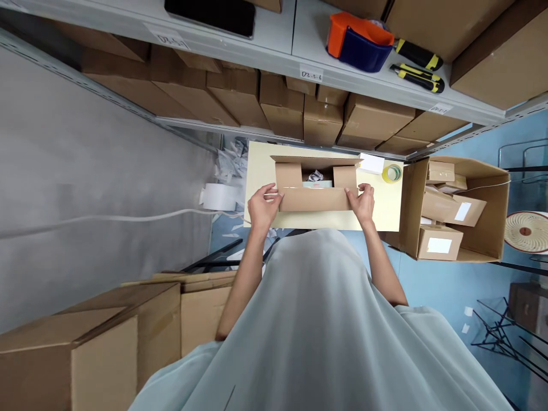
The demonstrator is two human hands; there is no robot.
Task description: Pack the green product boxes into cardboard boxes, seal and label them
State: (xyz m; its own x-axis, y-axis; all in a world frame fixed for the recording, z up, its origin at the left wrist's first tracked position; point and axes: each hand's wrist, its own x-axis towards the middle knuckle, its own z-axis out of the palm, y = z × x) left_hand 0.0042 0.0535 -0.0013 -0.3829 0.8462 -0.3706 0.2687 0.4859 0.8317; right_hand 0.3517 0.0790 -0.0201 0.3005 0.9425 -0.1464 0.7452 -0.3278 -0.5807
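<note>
An open cardboard box (pixel 314 200) sits on the pale yellow tabletop (pixel 261 165) in front of me. Its side flaps are folded inward, its far flap stands up, and the near flap faces me. Inside, crumpled paper (pixel 315 176) rests on a light green item (pixel 317 184) whose kind I cannot tell. My left hand (pixel 263 206) grips the left end of the near flap, fingers curled. At the flap's right end, my right hand (pixel 363 204) holds on with the thumb pressed against the cardboard.
A tape roll (pixel 391 173) and white labels (pixel 371 163) lie at the table's right. Beside it stands a large carton (pixel 488 228) with several small boxes. Overhead, a shelf (pixel 274 43) carries a tape dispenser (pixel 362 43), cutters (pixel 419 77) and a phone (pixel 212 16). A cable (pixel 128 217) crosses at left.
</note>
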